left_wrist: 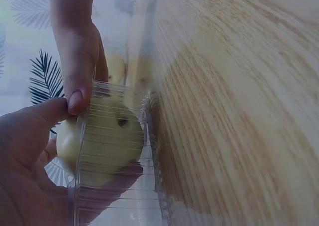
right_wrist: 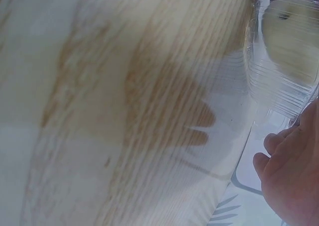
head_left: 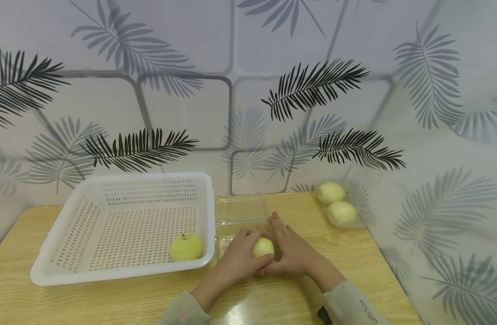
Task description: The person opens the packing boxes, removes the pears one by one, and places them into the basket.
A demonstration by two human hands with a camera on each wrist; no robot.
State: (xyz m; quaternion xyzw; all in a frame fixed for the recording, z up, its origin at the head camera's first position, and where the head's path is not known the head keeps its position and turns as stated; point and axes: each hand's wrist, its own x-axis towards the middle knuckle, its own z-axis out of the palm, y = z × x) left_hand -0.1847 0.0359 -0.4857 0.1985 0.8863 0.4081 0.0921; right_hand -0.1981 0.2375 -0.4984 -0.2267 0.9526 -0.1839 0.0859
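Note:
A round yellow pear (head_left: 263, 247) sits in an opened clear plastic clamshell box (head_left: 224, 242) at the middle of the table. My left hand (head_left: 241, 258) grips the pear, fingers curled over its far side and thumb at the near side. In the left wrist view the pear (left_wrist: 112, 139) shows through the ribbed box wall, its dark end facing the camera. My right hand (head_left: 294, 253) lies along the box's right side with fingers stretched forward. Its thumb (left_wrist: 75, 99) touches the box rim close to the left thumb. The box's lid (head_left: 242, 210) is folded back flat.
To the left stands a white perforated plastic basket (head_left: 122, 274) with one yellow pear (head_left: 186, 248) in its near right corner. Two pale yellow pears (head_left: 341, 213) in clear packaging lie at the back right. A leaf-patterned wall covering (head_left: 264, 149) rises behind the table (head_left: 346, 280).

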